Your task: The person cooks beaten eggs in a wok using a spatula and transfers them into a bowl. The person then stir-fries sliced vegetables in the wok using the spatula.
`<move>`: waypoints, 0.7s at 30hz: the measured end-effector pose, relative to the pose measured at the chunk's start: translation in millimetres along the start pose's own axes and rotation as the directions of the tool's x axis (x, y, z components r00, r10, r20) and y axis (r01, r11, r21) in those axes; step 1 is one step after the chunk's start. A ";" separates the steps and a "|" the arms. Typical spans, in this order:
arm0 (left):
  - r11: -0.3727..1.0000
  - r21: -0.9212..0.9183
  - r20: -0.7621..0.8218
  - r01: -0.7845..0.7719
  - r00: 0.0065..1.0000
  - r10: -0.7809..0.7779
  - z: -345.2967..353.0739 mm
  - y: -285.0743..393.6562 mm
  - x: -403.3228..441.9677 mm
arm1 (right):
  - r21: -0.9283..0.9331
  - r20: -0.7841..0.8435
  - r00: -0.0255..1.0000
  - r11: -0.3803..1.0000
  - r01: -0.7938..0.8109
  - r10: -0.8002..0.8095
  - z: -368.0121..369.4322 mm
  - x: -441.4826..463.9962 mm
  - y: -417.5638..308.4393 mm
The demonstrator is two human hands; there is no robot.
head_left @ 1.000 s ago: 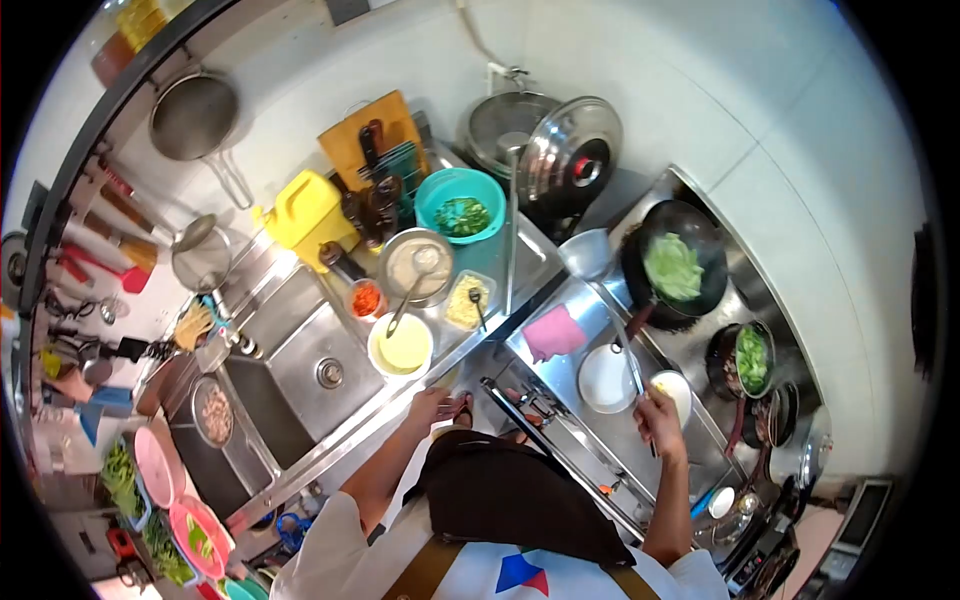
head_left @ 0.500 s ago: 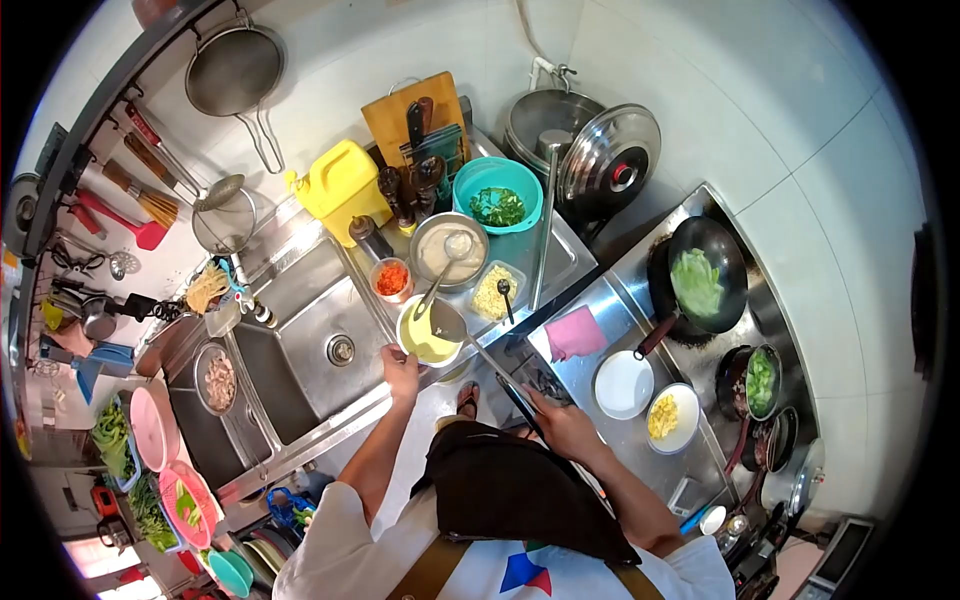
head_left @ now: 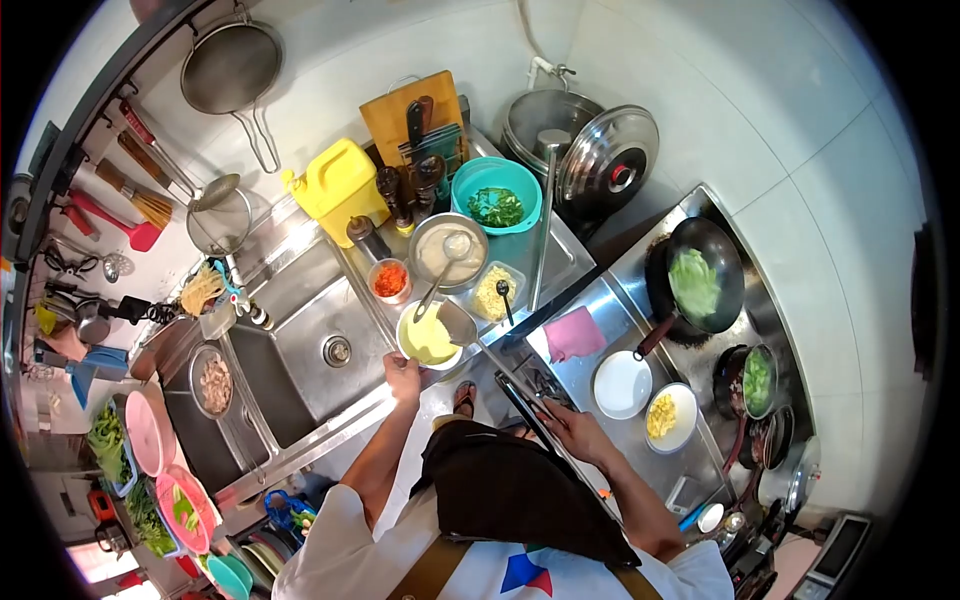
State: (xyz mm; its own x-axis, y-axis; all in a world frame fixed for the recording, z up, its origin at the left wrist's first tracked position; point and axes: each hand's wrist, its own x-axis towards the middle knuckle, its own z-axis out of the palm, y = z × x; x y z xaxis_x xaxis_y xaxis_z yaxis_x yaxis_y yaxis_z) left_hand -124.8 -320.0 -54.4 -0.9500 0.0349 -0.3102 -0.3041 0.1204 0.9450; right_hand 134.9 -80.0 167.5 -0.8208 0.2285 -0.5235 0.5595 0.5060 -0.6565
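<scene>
My left hand (head_left: 402, 377) is closed on the near left rim of a white bowl (head_left: 447, 363) at the front of the steel counter. Pale yellow liquid (head_left: 427, 338) fills much of the bowl. My right hand (head_left: 573, 430) grips the long handle of a metal ladle (head_left: 458, 324), whose head sits over the bowl's right side. Just behind stands a metal bowl (head_left: 423, 236) of whitish paste with a spoon (head_left: 442, 272) in it. Beside it are a tub of chopped red pieces (head_left: 390, 280) and a clear box of minced pale yellow bits (head_left: 497, 291).
To the left is a steel sink (head_left: 330, 385). A teal bowl of chopped greens (head_left: 496, 205) and a yellow jug (head_left: 340, 190) stand behind. At right, a wok (head_left: 718, 262) holds green leaves, near a white plate (head_left: 622, 385) and a bowl of yellow pieces (head_left: 672, 417).
The ladle head has shifted slightly right over the bowl, and my right hand has moved a little right with it. My left hand stays on the rim.
</scene>
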 end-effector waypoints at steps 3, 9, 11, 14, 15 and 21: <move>0.992 -0.089 0.006 0.091 0.996 -0.091 3.8 8.5 -2.2 | -0.032 -0.075 0.996 0.998 0.046 -0.049 13.7 1.1 13.1; 0.979 -0.136 0.053 0.152 0.988 -0.146 6.7 14.5 0.2 | 0.072 -0.116 0.982 0.984 0.160 -0.151 21.6 1.4 21.6; 0.969 -0.164 0.065 0.184 0.982 -0.175 6.2 15.9 1.4 | 0.139 -0.052 0.995 0.986 0.092 -0.086 22.6 1.1 25.7; 0.961 -0.173 0.078 0.216 0.976 -0.206 3.7 11.5 5.0 | 0.414 0.170 0.983 0.900 -0.135 0.069 3.7 -8.9 3.7; 0.955 -0.181 0.084 0.236 0.971 -0.224 4.0 16.5 3.9 | 0.537 0.248 0.965 0.817 -0.209 0.084 1.5 -12.5 4.0; 0.996 0.075 -0.064 -0.043 0.997 0.048 -12.5 26.6 36.2 | 0.868 0.339 0.940 0.370 -0.332 0.050 14.2 -36.3 36.3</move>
State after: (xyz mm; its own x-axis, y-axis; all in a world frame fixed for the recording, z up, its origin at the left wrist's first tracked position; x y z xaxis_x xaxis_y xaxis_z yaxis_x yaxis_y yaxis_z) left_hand -168.1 -327.9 -39.2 -0.9661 -0.0227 -0.2573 -0.2568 0.1930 0.9470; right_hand 186.7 -81.7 154.9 -0.7043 -0.0417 -0.7087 0.5794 -0.6105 -0.5399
